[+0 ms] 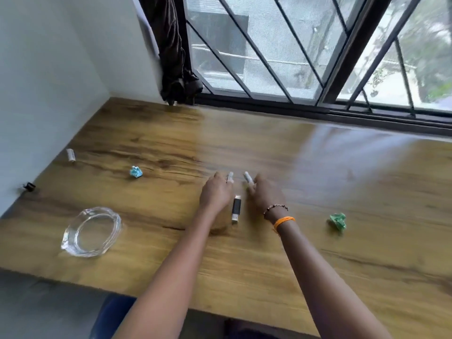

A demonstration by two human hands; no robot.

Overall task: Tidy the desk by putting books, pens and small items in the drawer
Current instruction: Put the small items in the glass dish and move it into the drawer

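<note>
Nearest thing in view is the pair of bare forearms coming up from the near edge of the wooden desk (pixel 318 196) and meeting around the middle. The left hand (pixel 216 193) has its fingers curled around a small white stick-shaped thing (pixel 230 177), maybe a battery or marker, whose tip pokes out on the far side. The right hand (pixel 265 194) is doing the same with a second white stick (pixel 248 177), pinched at the fingers and angled to the far left. It's too blurry to say what either one really is. That wrist has a bead bracelet (pixel 276 208) and orange thread bands (pixel 284 221).

Between the two hands, slightly nearer, a black USB stick (pixel 236 209) with a silver plug lies flat on the wood, just beside the left hand.

Further out: a crumpled green paper ball (pixel 338 221) sits to the right, and a crumpled blue one (pixel 136 172) to the left. A clear glass ashtray (pixel 91 231) is near left. Close to the left wall there's a small white cylinder (pixel 71 155) and a small black clip (pixel 28 187). A window (pixel 281 52) with a dark curtain (pixel 175 57) runs along the far side.
</note>
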